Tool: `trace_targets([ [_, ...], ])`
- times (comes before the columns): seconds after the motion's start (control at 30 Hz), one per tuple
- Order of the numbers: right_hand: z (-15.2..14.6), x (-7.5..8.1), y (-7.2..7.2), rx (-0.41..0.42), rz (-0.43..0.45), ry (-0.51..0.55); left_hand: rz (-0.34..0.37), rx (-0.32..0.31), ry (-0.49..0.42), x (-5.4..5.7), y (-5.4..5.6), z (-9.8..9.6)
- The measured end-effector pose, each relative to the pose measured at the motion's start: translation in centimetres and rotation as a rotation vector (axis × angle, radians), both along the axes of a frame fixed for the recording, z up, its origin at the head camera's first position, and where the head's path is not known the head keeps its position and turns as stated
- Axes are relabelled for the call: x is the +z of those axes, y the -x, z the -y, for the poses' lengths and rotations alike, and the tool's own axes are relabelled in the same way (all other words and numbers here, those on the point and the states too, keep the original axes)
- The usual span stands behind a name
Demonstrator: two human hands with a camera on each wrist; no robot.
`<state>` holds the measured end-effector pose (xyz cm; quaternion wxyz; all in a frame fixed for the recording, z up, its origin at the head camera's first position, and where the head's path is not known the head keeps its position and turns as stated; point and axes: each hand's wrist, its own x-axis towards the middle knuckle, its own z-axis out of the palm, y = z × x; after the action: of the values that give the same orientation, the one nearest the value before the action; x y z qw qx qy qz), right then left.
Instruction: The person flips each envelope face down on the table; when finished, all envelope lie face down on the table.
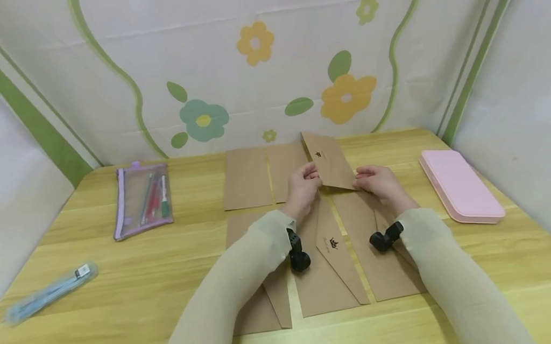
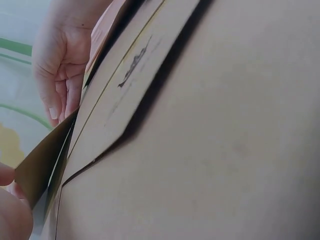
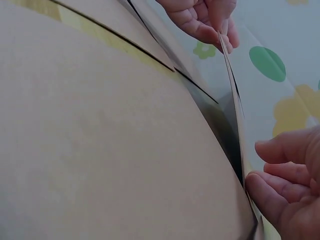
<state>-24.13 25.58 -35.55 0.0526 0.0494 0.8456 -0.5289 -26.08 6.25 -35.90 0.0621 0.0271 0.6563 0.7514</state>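
Note:
A brown kraft-paper envelope (image 1: 334,162) with a small dark print stands tilted up at the back of the table. My left hand (image 1: 303,188) pinches its left edge between thumb and fingers; the right wrist view also has that left hand (image 3: 205,17) at the envelope's top end. At the lower right corner, my right hand (image 1: 380,184) touches the edge with its fingertips. A gap parts its thumb and fingers (image 3: 267,197) in the right wrist view. Under my forearms lie more envelopes, one with a crown print (image 1: 332,246) on its pointed flap.
Two flat envelopes (image 1: 245,177) lie in the back row. A mesh pencil pouch (image 1: 132,197) and a clear pack of blue sticks (image 1: 54,289) are on the left. On the right sits a pink case (image 1: 461,184). A flowered curtain (image 1: 260,97) backs the table.

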Motion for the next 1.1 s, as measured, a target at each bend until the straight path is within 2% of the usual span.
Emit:
trace_targets([
  [0.43, 1.8, -0.4, 0.4, -0.038, 0.045, 0.081, -0.029, 0.009, -0.053, 0.7, -0.2, 1.5],
  [0.63, 2.8, -0.3, 0.5, -0.027, 0.056, 0.121, -0.066, 0.012, -0.044, 1.1, -0.2, 1.8],
  [0.8, 3.4, -0.3, 0.7, -0.013, 0.036, 0.124, -0.110, 0.019, -0.001, 2.0, -0.3, 2.0],
  [1.1, 4.1, -0.3, 0.9, 0.017, 0.067, 0.238, -0.135, -0.007, 0.132, 3.6, -0.2, 2.1],
])
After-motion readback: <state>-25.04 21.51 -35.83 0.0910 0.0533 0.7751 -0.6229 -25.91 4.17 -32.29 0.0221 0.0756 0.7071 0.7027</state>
